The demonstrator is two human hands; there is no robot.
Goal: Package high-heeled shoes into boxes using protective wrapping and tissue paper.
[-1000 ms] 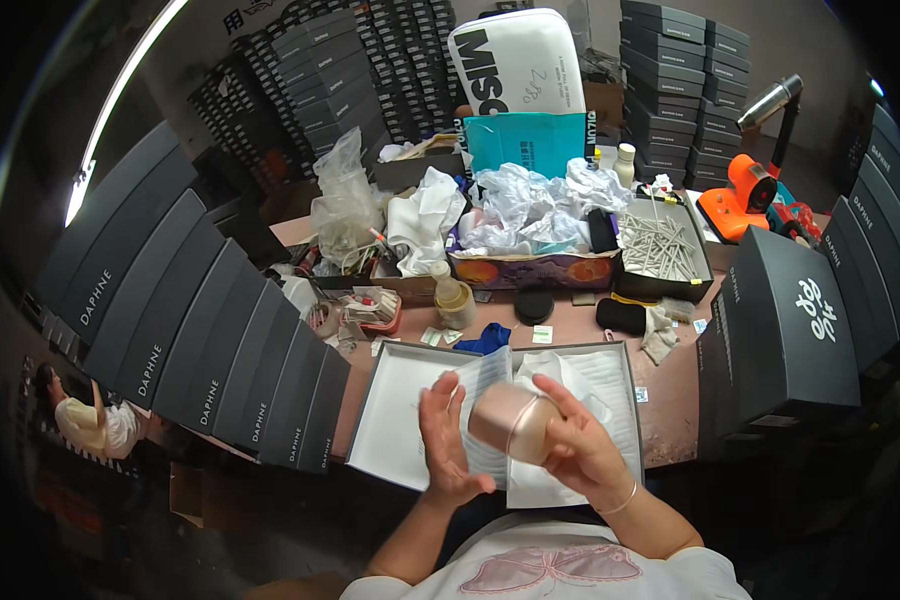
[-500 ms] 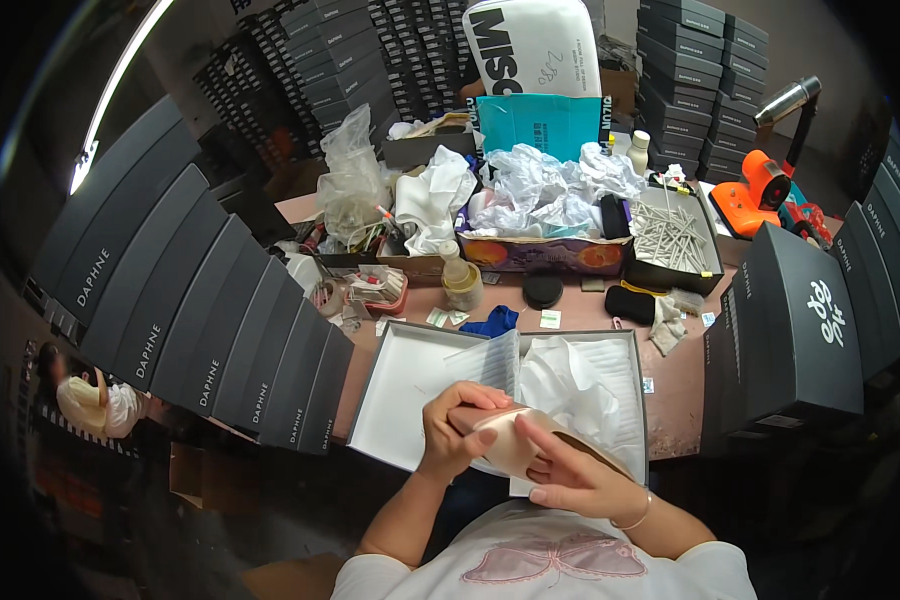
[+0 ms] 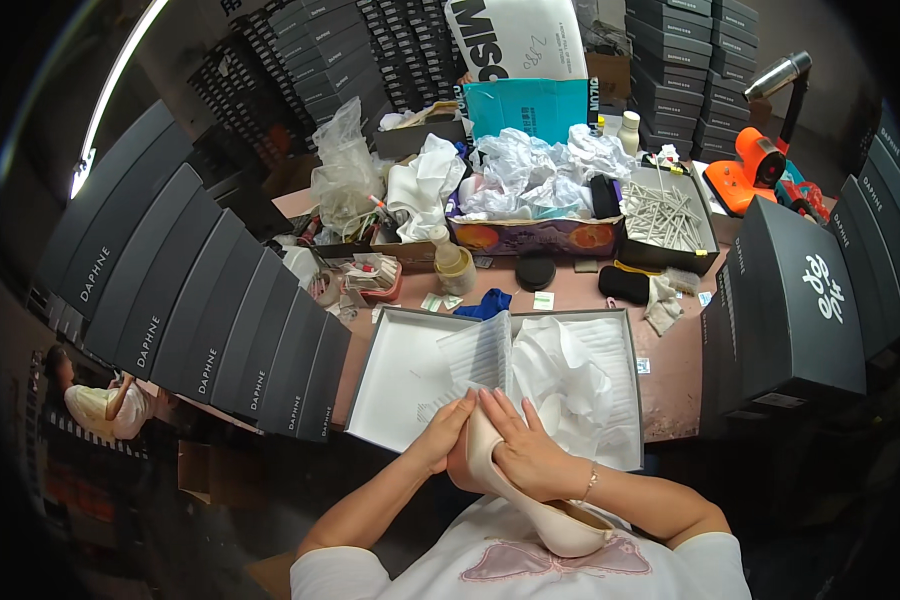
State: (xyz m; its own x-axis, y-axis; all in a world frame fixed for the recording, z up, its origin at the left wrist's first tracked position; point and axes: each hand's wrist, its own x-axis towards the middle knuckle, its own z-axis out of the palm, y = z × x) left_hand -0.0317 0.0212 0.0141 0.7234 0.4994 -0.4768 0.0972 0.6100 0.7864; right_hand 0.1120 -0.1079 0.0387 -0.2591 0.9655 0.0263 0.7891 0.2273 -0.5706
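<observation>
So both hands, left hand (image 3: 442, 440) & right hand (image 3: 525, 455), grasping beige glossy heeled shoe (image 3: 530, 500) over open white cardboard shoebox (image 3: 400, 375) w/ crumpled tissue paper (image 3: 560, 385); black boxes (image 3: 200, 300) stacked left.

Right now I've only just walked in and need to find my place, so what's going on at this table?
A person is holding a pale beige high-heeled shoe in both hands, close to the body. The right hand lies over its upper, the left hand grips it from the other side. Just beyond lies an open white shoe box with crumpled white tissue paper in its right half. Dark shoe boxes stand stacked all around.
</observation>
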